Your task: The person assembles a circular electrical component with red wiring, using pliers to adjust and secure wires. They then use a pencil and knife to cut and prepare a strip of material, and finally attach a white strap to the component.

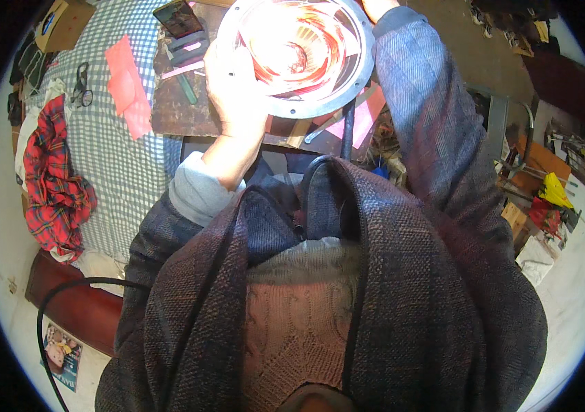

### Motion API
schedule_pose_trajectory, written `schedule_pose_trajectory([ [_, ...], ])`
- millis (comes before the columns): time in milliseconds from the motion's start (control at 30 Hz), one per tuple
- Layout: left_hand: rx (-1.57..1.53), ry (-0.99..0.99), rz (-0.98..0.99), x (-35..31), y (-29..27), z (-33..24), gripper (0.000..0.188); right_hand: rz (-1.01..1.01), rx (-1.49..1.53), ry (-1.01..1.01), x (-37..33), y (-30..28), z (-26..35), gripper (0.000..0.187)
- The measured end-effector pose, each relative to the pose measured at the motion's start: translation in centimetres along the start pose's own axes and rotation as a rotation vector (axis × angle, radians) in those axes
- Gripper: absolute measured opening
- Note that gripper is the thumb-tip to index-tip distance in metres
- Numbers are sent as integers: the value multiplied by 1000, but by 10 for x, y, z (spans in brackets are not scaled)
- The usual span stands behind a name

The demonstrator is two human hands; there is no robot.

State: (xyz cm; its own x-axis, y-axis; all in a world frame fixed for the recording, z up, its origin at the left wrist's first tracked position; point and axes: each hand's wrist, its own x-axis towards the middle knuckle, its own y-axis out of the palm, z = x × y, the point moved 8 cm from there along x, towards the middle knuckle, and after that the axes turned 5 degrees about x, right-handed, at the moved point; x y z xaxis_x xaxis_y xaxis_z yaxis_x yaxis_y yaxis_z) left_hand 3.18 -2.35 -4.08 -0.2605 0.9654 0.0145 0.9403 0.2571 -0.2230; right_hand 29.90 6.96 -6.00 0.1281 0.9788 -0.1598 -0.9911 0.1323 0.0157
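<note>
A round motor stator (pixel 299 51) with copper-coloured windings inside a grey metal rim is at the top middle, its open end facing me. Strong light washes out much of it. My left hand (pixel 236 93) is closed on the left side of its rim; glare blurs the fingers. At the upper right of the rim is my right hand (pixel 377 8), mostly cut off by the picture's edge, so its fingers are hidden. Below the stator, a light-coloured slim tool (pixel 320 130) and pink paper (pixel 359 123) lie on the dark workbench (pixel 186 120).
Left of the stator lie a green-handled tool (pixel 186 90) and a phone-like dark device (pixel 177 18). A checked cloth (pixel 117 165) carries red paper (pixel 127 89), black scissors (pixel 83 89) and a red plaid cloth (pixel 52 178). Tools and a yellow bag (pixel 555 191) clutter the right.
</note>
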Motion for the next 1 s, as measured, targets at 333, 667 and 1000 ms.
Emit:
schedule_pose_trajectory([
  [333,66,166,55,20,-4,3,38,-145,-34,-123,-21,0,3,39],
  [667,36,298,1048,112,68,-23,35,-468,-138,-171,-118,5,-22,45],
  [1000,162,377,951,119,82,-61,33,-350,47,30,-213,-51,-3,38],
])
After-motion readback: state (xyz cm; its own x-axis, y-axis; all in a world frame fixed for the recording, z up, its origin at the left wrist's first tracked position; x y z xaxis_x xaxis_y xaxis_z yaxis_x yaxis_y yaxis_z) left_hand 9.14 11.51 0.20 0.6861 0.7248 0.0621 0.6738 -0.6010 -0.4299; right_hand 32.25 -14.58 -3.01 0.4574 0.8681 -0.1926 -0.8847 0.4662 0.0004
